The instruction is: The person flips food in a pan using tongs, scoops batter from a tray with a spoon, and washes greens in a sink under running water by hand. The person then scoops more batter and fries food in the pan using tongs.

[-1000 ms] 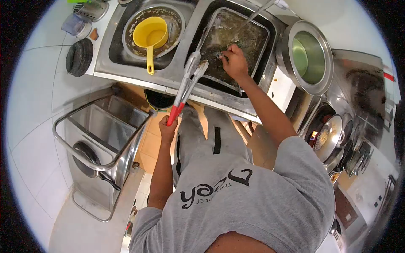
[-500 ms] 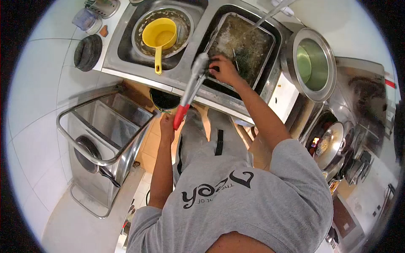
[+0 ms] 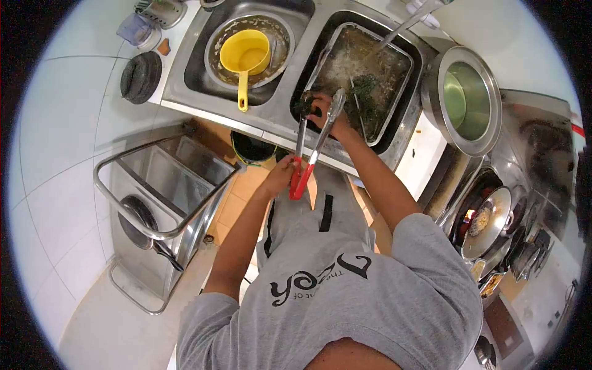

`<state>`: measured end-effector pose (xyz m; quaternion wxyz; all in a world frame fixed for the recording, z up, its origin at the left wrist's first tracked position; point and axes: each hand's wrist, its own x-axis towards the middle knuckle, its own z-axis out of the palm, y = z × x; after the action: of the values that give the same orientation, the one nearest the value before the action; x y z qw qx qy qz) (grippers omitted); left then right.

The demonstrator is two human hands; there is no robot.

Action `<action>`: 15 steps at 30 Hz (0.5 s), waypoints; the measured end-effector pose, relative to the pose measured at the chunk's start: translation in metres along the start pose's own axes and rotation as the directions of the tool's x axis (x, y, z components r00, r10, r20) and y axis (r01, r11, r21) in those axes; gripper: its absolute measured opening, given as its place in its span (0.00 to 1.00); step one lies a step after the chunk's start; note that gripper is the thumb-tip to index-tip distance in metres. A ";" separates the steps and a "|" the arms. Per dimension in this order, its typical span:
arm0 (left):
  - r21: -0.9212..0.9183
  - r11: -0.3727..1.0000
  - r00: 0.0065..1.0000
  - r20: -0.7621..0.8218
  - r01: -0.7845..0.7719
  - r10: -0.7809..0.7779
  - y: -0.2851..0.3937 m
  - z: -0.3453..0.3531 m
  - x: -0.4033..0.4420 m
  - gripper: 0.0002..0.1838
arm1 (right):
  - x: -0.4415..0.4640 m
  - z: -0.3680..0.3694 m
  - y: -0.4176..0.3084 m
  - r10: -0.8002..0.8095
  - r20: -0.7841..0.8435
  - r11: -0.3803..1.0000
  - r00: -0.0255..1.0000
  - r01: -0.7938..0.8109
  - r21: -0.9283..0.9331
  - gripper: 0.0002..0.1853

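My left hand (image 3: 282, 176) is closed around the red handle end of a pair of metal tongs (image 3: 318, 147), whose two arms are spread apart. At the front edge of the right sink basin, my right hand (image 3: 328, 115) has its fingers curled round a dark scouring pad (image 3: 303, 105) at the end of one tong arm. The other arm's scalloped tip lies across the right wrist. Beyond the hand is a shallow rectangular tray (image 3: 336, 46) of murky water in the basin, with a dark green clump (image 3: 367, 92) in it.
The left basin holds a round pan (image 3: 280, 68) with a yellow dipper (image 3: 245, 52) in it. A large steel pot (image 3: 493, 111) stands right of the sink; a wok (image 3: 493, 237) sits further right. A metal rack (image 3: 135, 228) stands at left, and a faucet (image 3: 410, 21) reaches over the tray.
The tongs' arms have gone from close together to spread apart. My right hand has moved down to the near edge of the basin, and the dark green clump shows more fully.
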<state>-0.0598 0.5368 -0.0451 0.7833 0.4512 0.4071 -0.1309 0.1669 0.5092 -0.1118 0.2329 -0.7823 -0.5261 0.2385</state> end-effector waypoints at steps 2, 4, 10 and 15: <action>-0.021 0.993 0.987 -0.116 -0.118 0.114 -0.022 0.001 0.010 0.20 | 0.002 -0.005 0.003 0.005 0.003 1.000 1.000 -0.005 -0.025 0.18; -0.131 0.991 0.971 -0.238 -0.005 -0.027 -0.020 0.007 0.005 0.21 | 0.007 -0.012 0.004 0.092 0.089 0.995 0.992 -0.087 -0.057 0.18; -0.064 0.995 0.976 -0.210 -0.079 0.064 -0.044 -0.015 0.013 0.19 | 0.024 -0.007 0.014 0.000 -0.150 0.967 0.989 0.038 0.254 0.20; 0.083 0.960 0.925 -0.256 -0.269 0.281 -0.061 -0.029 0.017 0.16 | 0.031 -0.026 0.009 -0.083 0.021 0.976 0.996 0.077 0.204 0.33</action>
<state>-0.0989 0.5284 -0.1025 0.7216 0.5354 0.4378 0.0325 0.1996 0.5327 -0.1013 0.3132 -0.7291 -0.5335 0.2926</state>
